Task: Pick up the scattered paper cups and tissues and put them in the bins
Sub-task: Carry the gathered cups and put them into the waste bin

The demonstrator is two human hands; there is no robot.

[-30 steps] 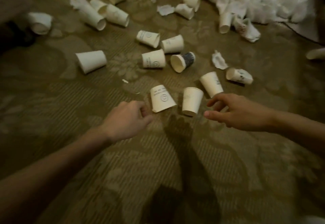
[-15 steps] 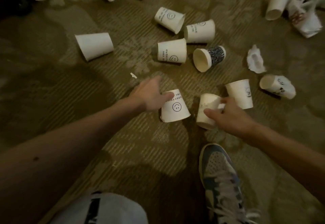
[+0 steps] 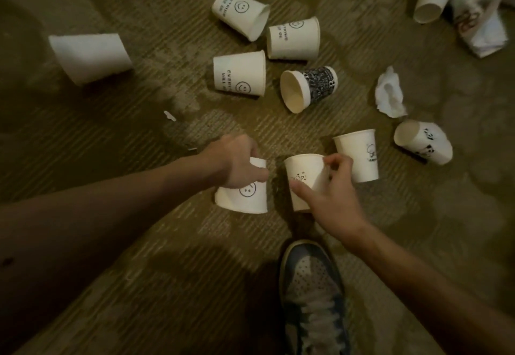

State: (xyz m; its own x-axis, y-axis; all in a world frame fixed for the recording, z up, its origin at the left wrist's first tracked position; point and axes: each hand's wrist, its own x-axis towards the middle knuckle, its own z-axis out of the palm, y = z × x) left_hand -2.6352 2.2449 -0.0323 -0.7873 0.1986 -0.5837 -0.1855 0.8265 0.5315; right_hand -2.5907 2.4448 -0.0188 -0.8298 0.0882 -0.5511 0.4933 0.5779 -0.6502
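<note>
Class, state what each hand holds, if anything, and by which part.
The left hand grips the smiley cup near its narrow base; the right hand pinches the neighbouring cup across its side wall.

Lettering on a white paper cup lying on its side (image 3: 239, 75) reads "EVERY… WILL", beside a smiley face; a neighbouring white paper cup (image 3: 293, 39) shows "…THING", "BE OK".

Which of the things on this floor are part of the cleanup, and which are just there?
Job: smiley cup, gripped by left hand; doodle cup, pinched by right hand; black-print cup; panda cup; tissue; other cups.
Just there: shoe; carpet.
</note>
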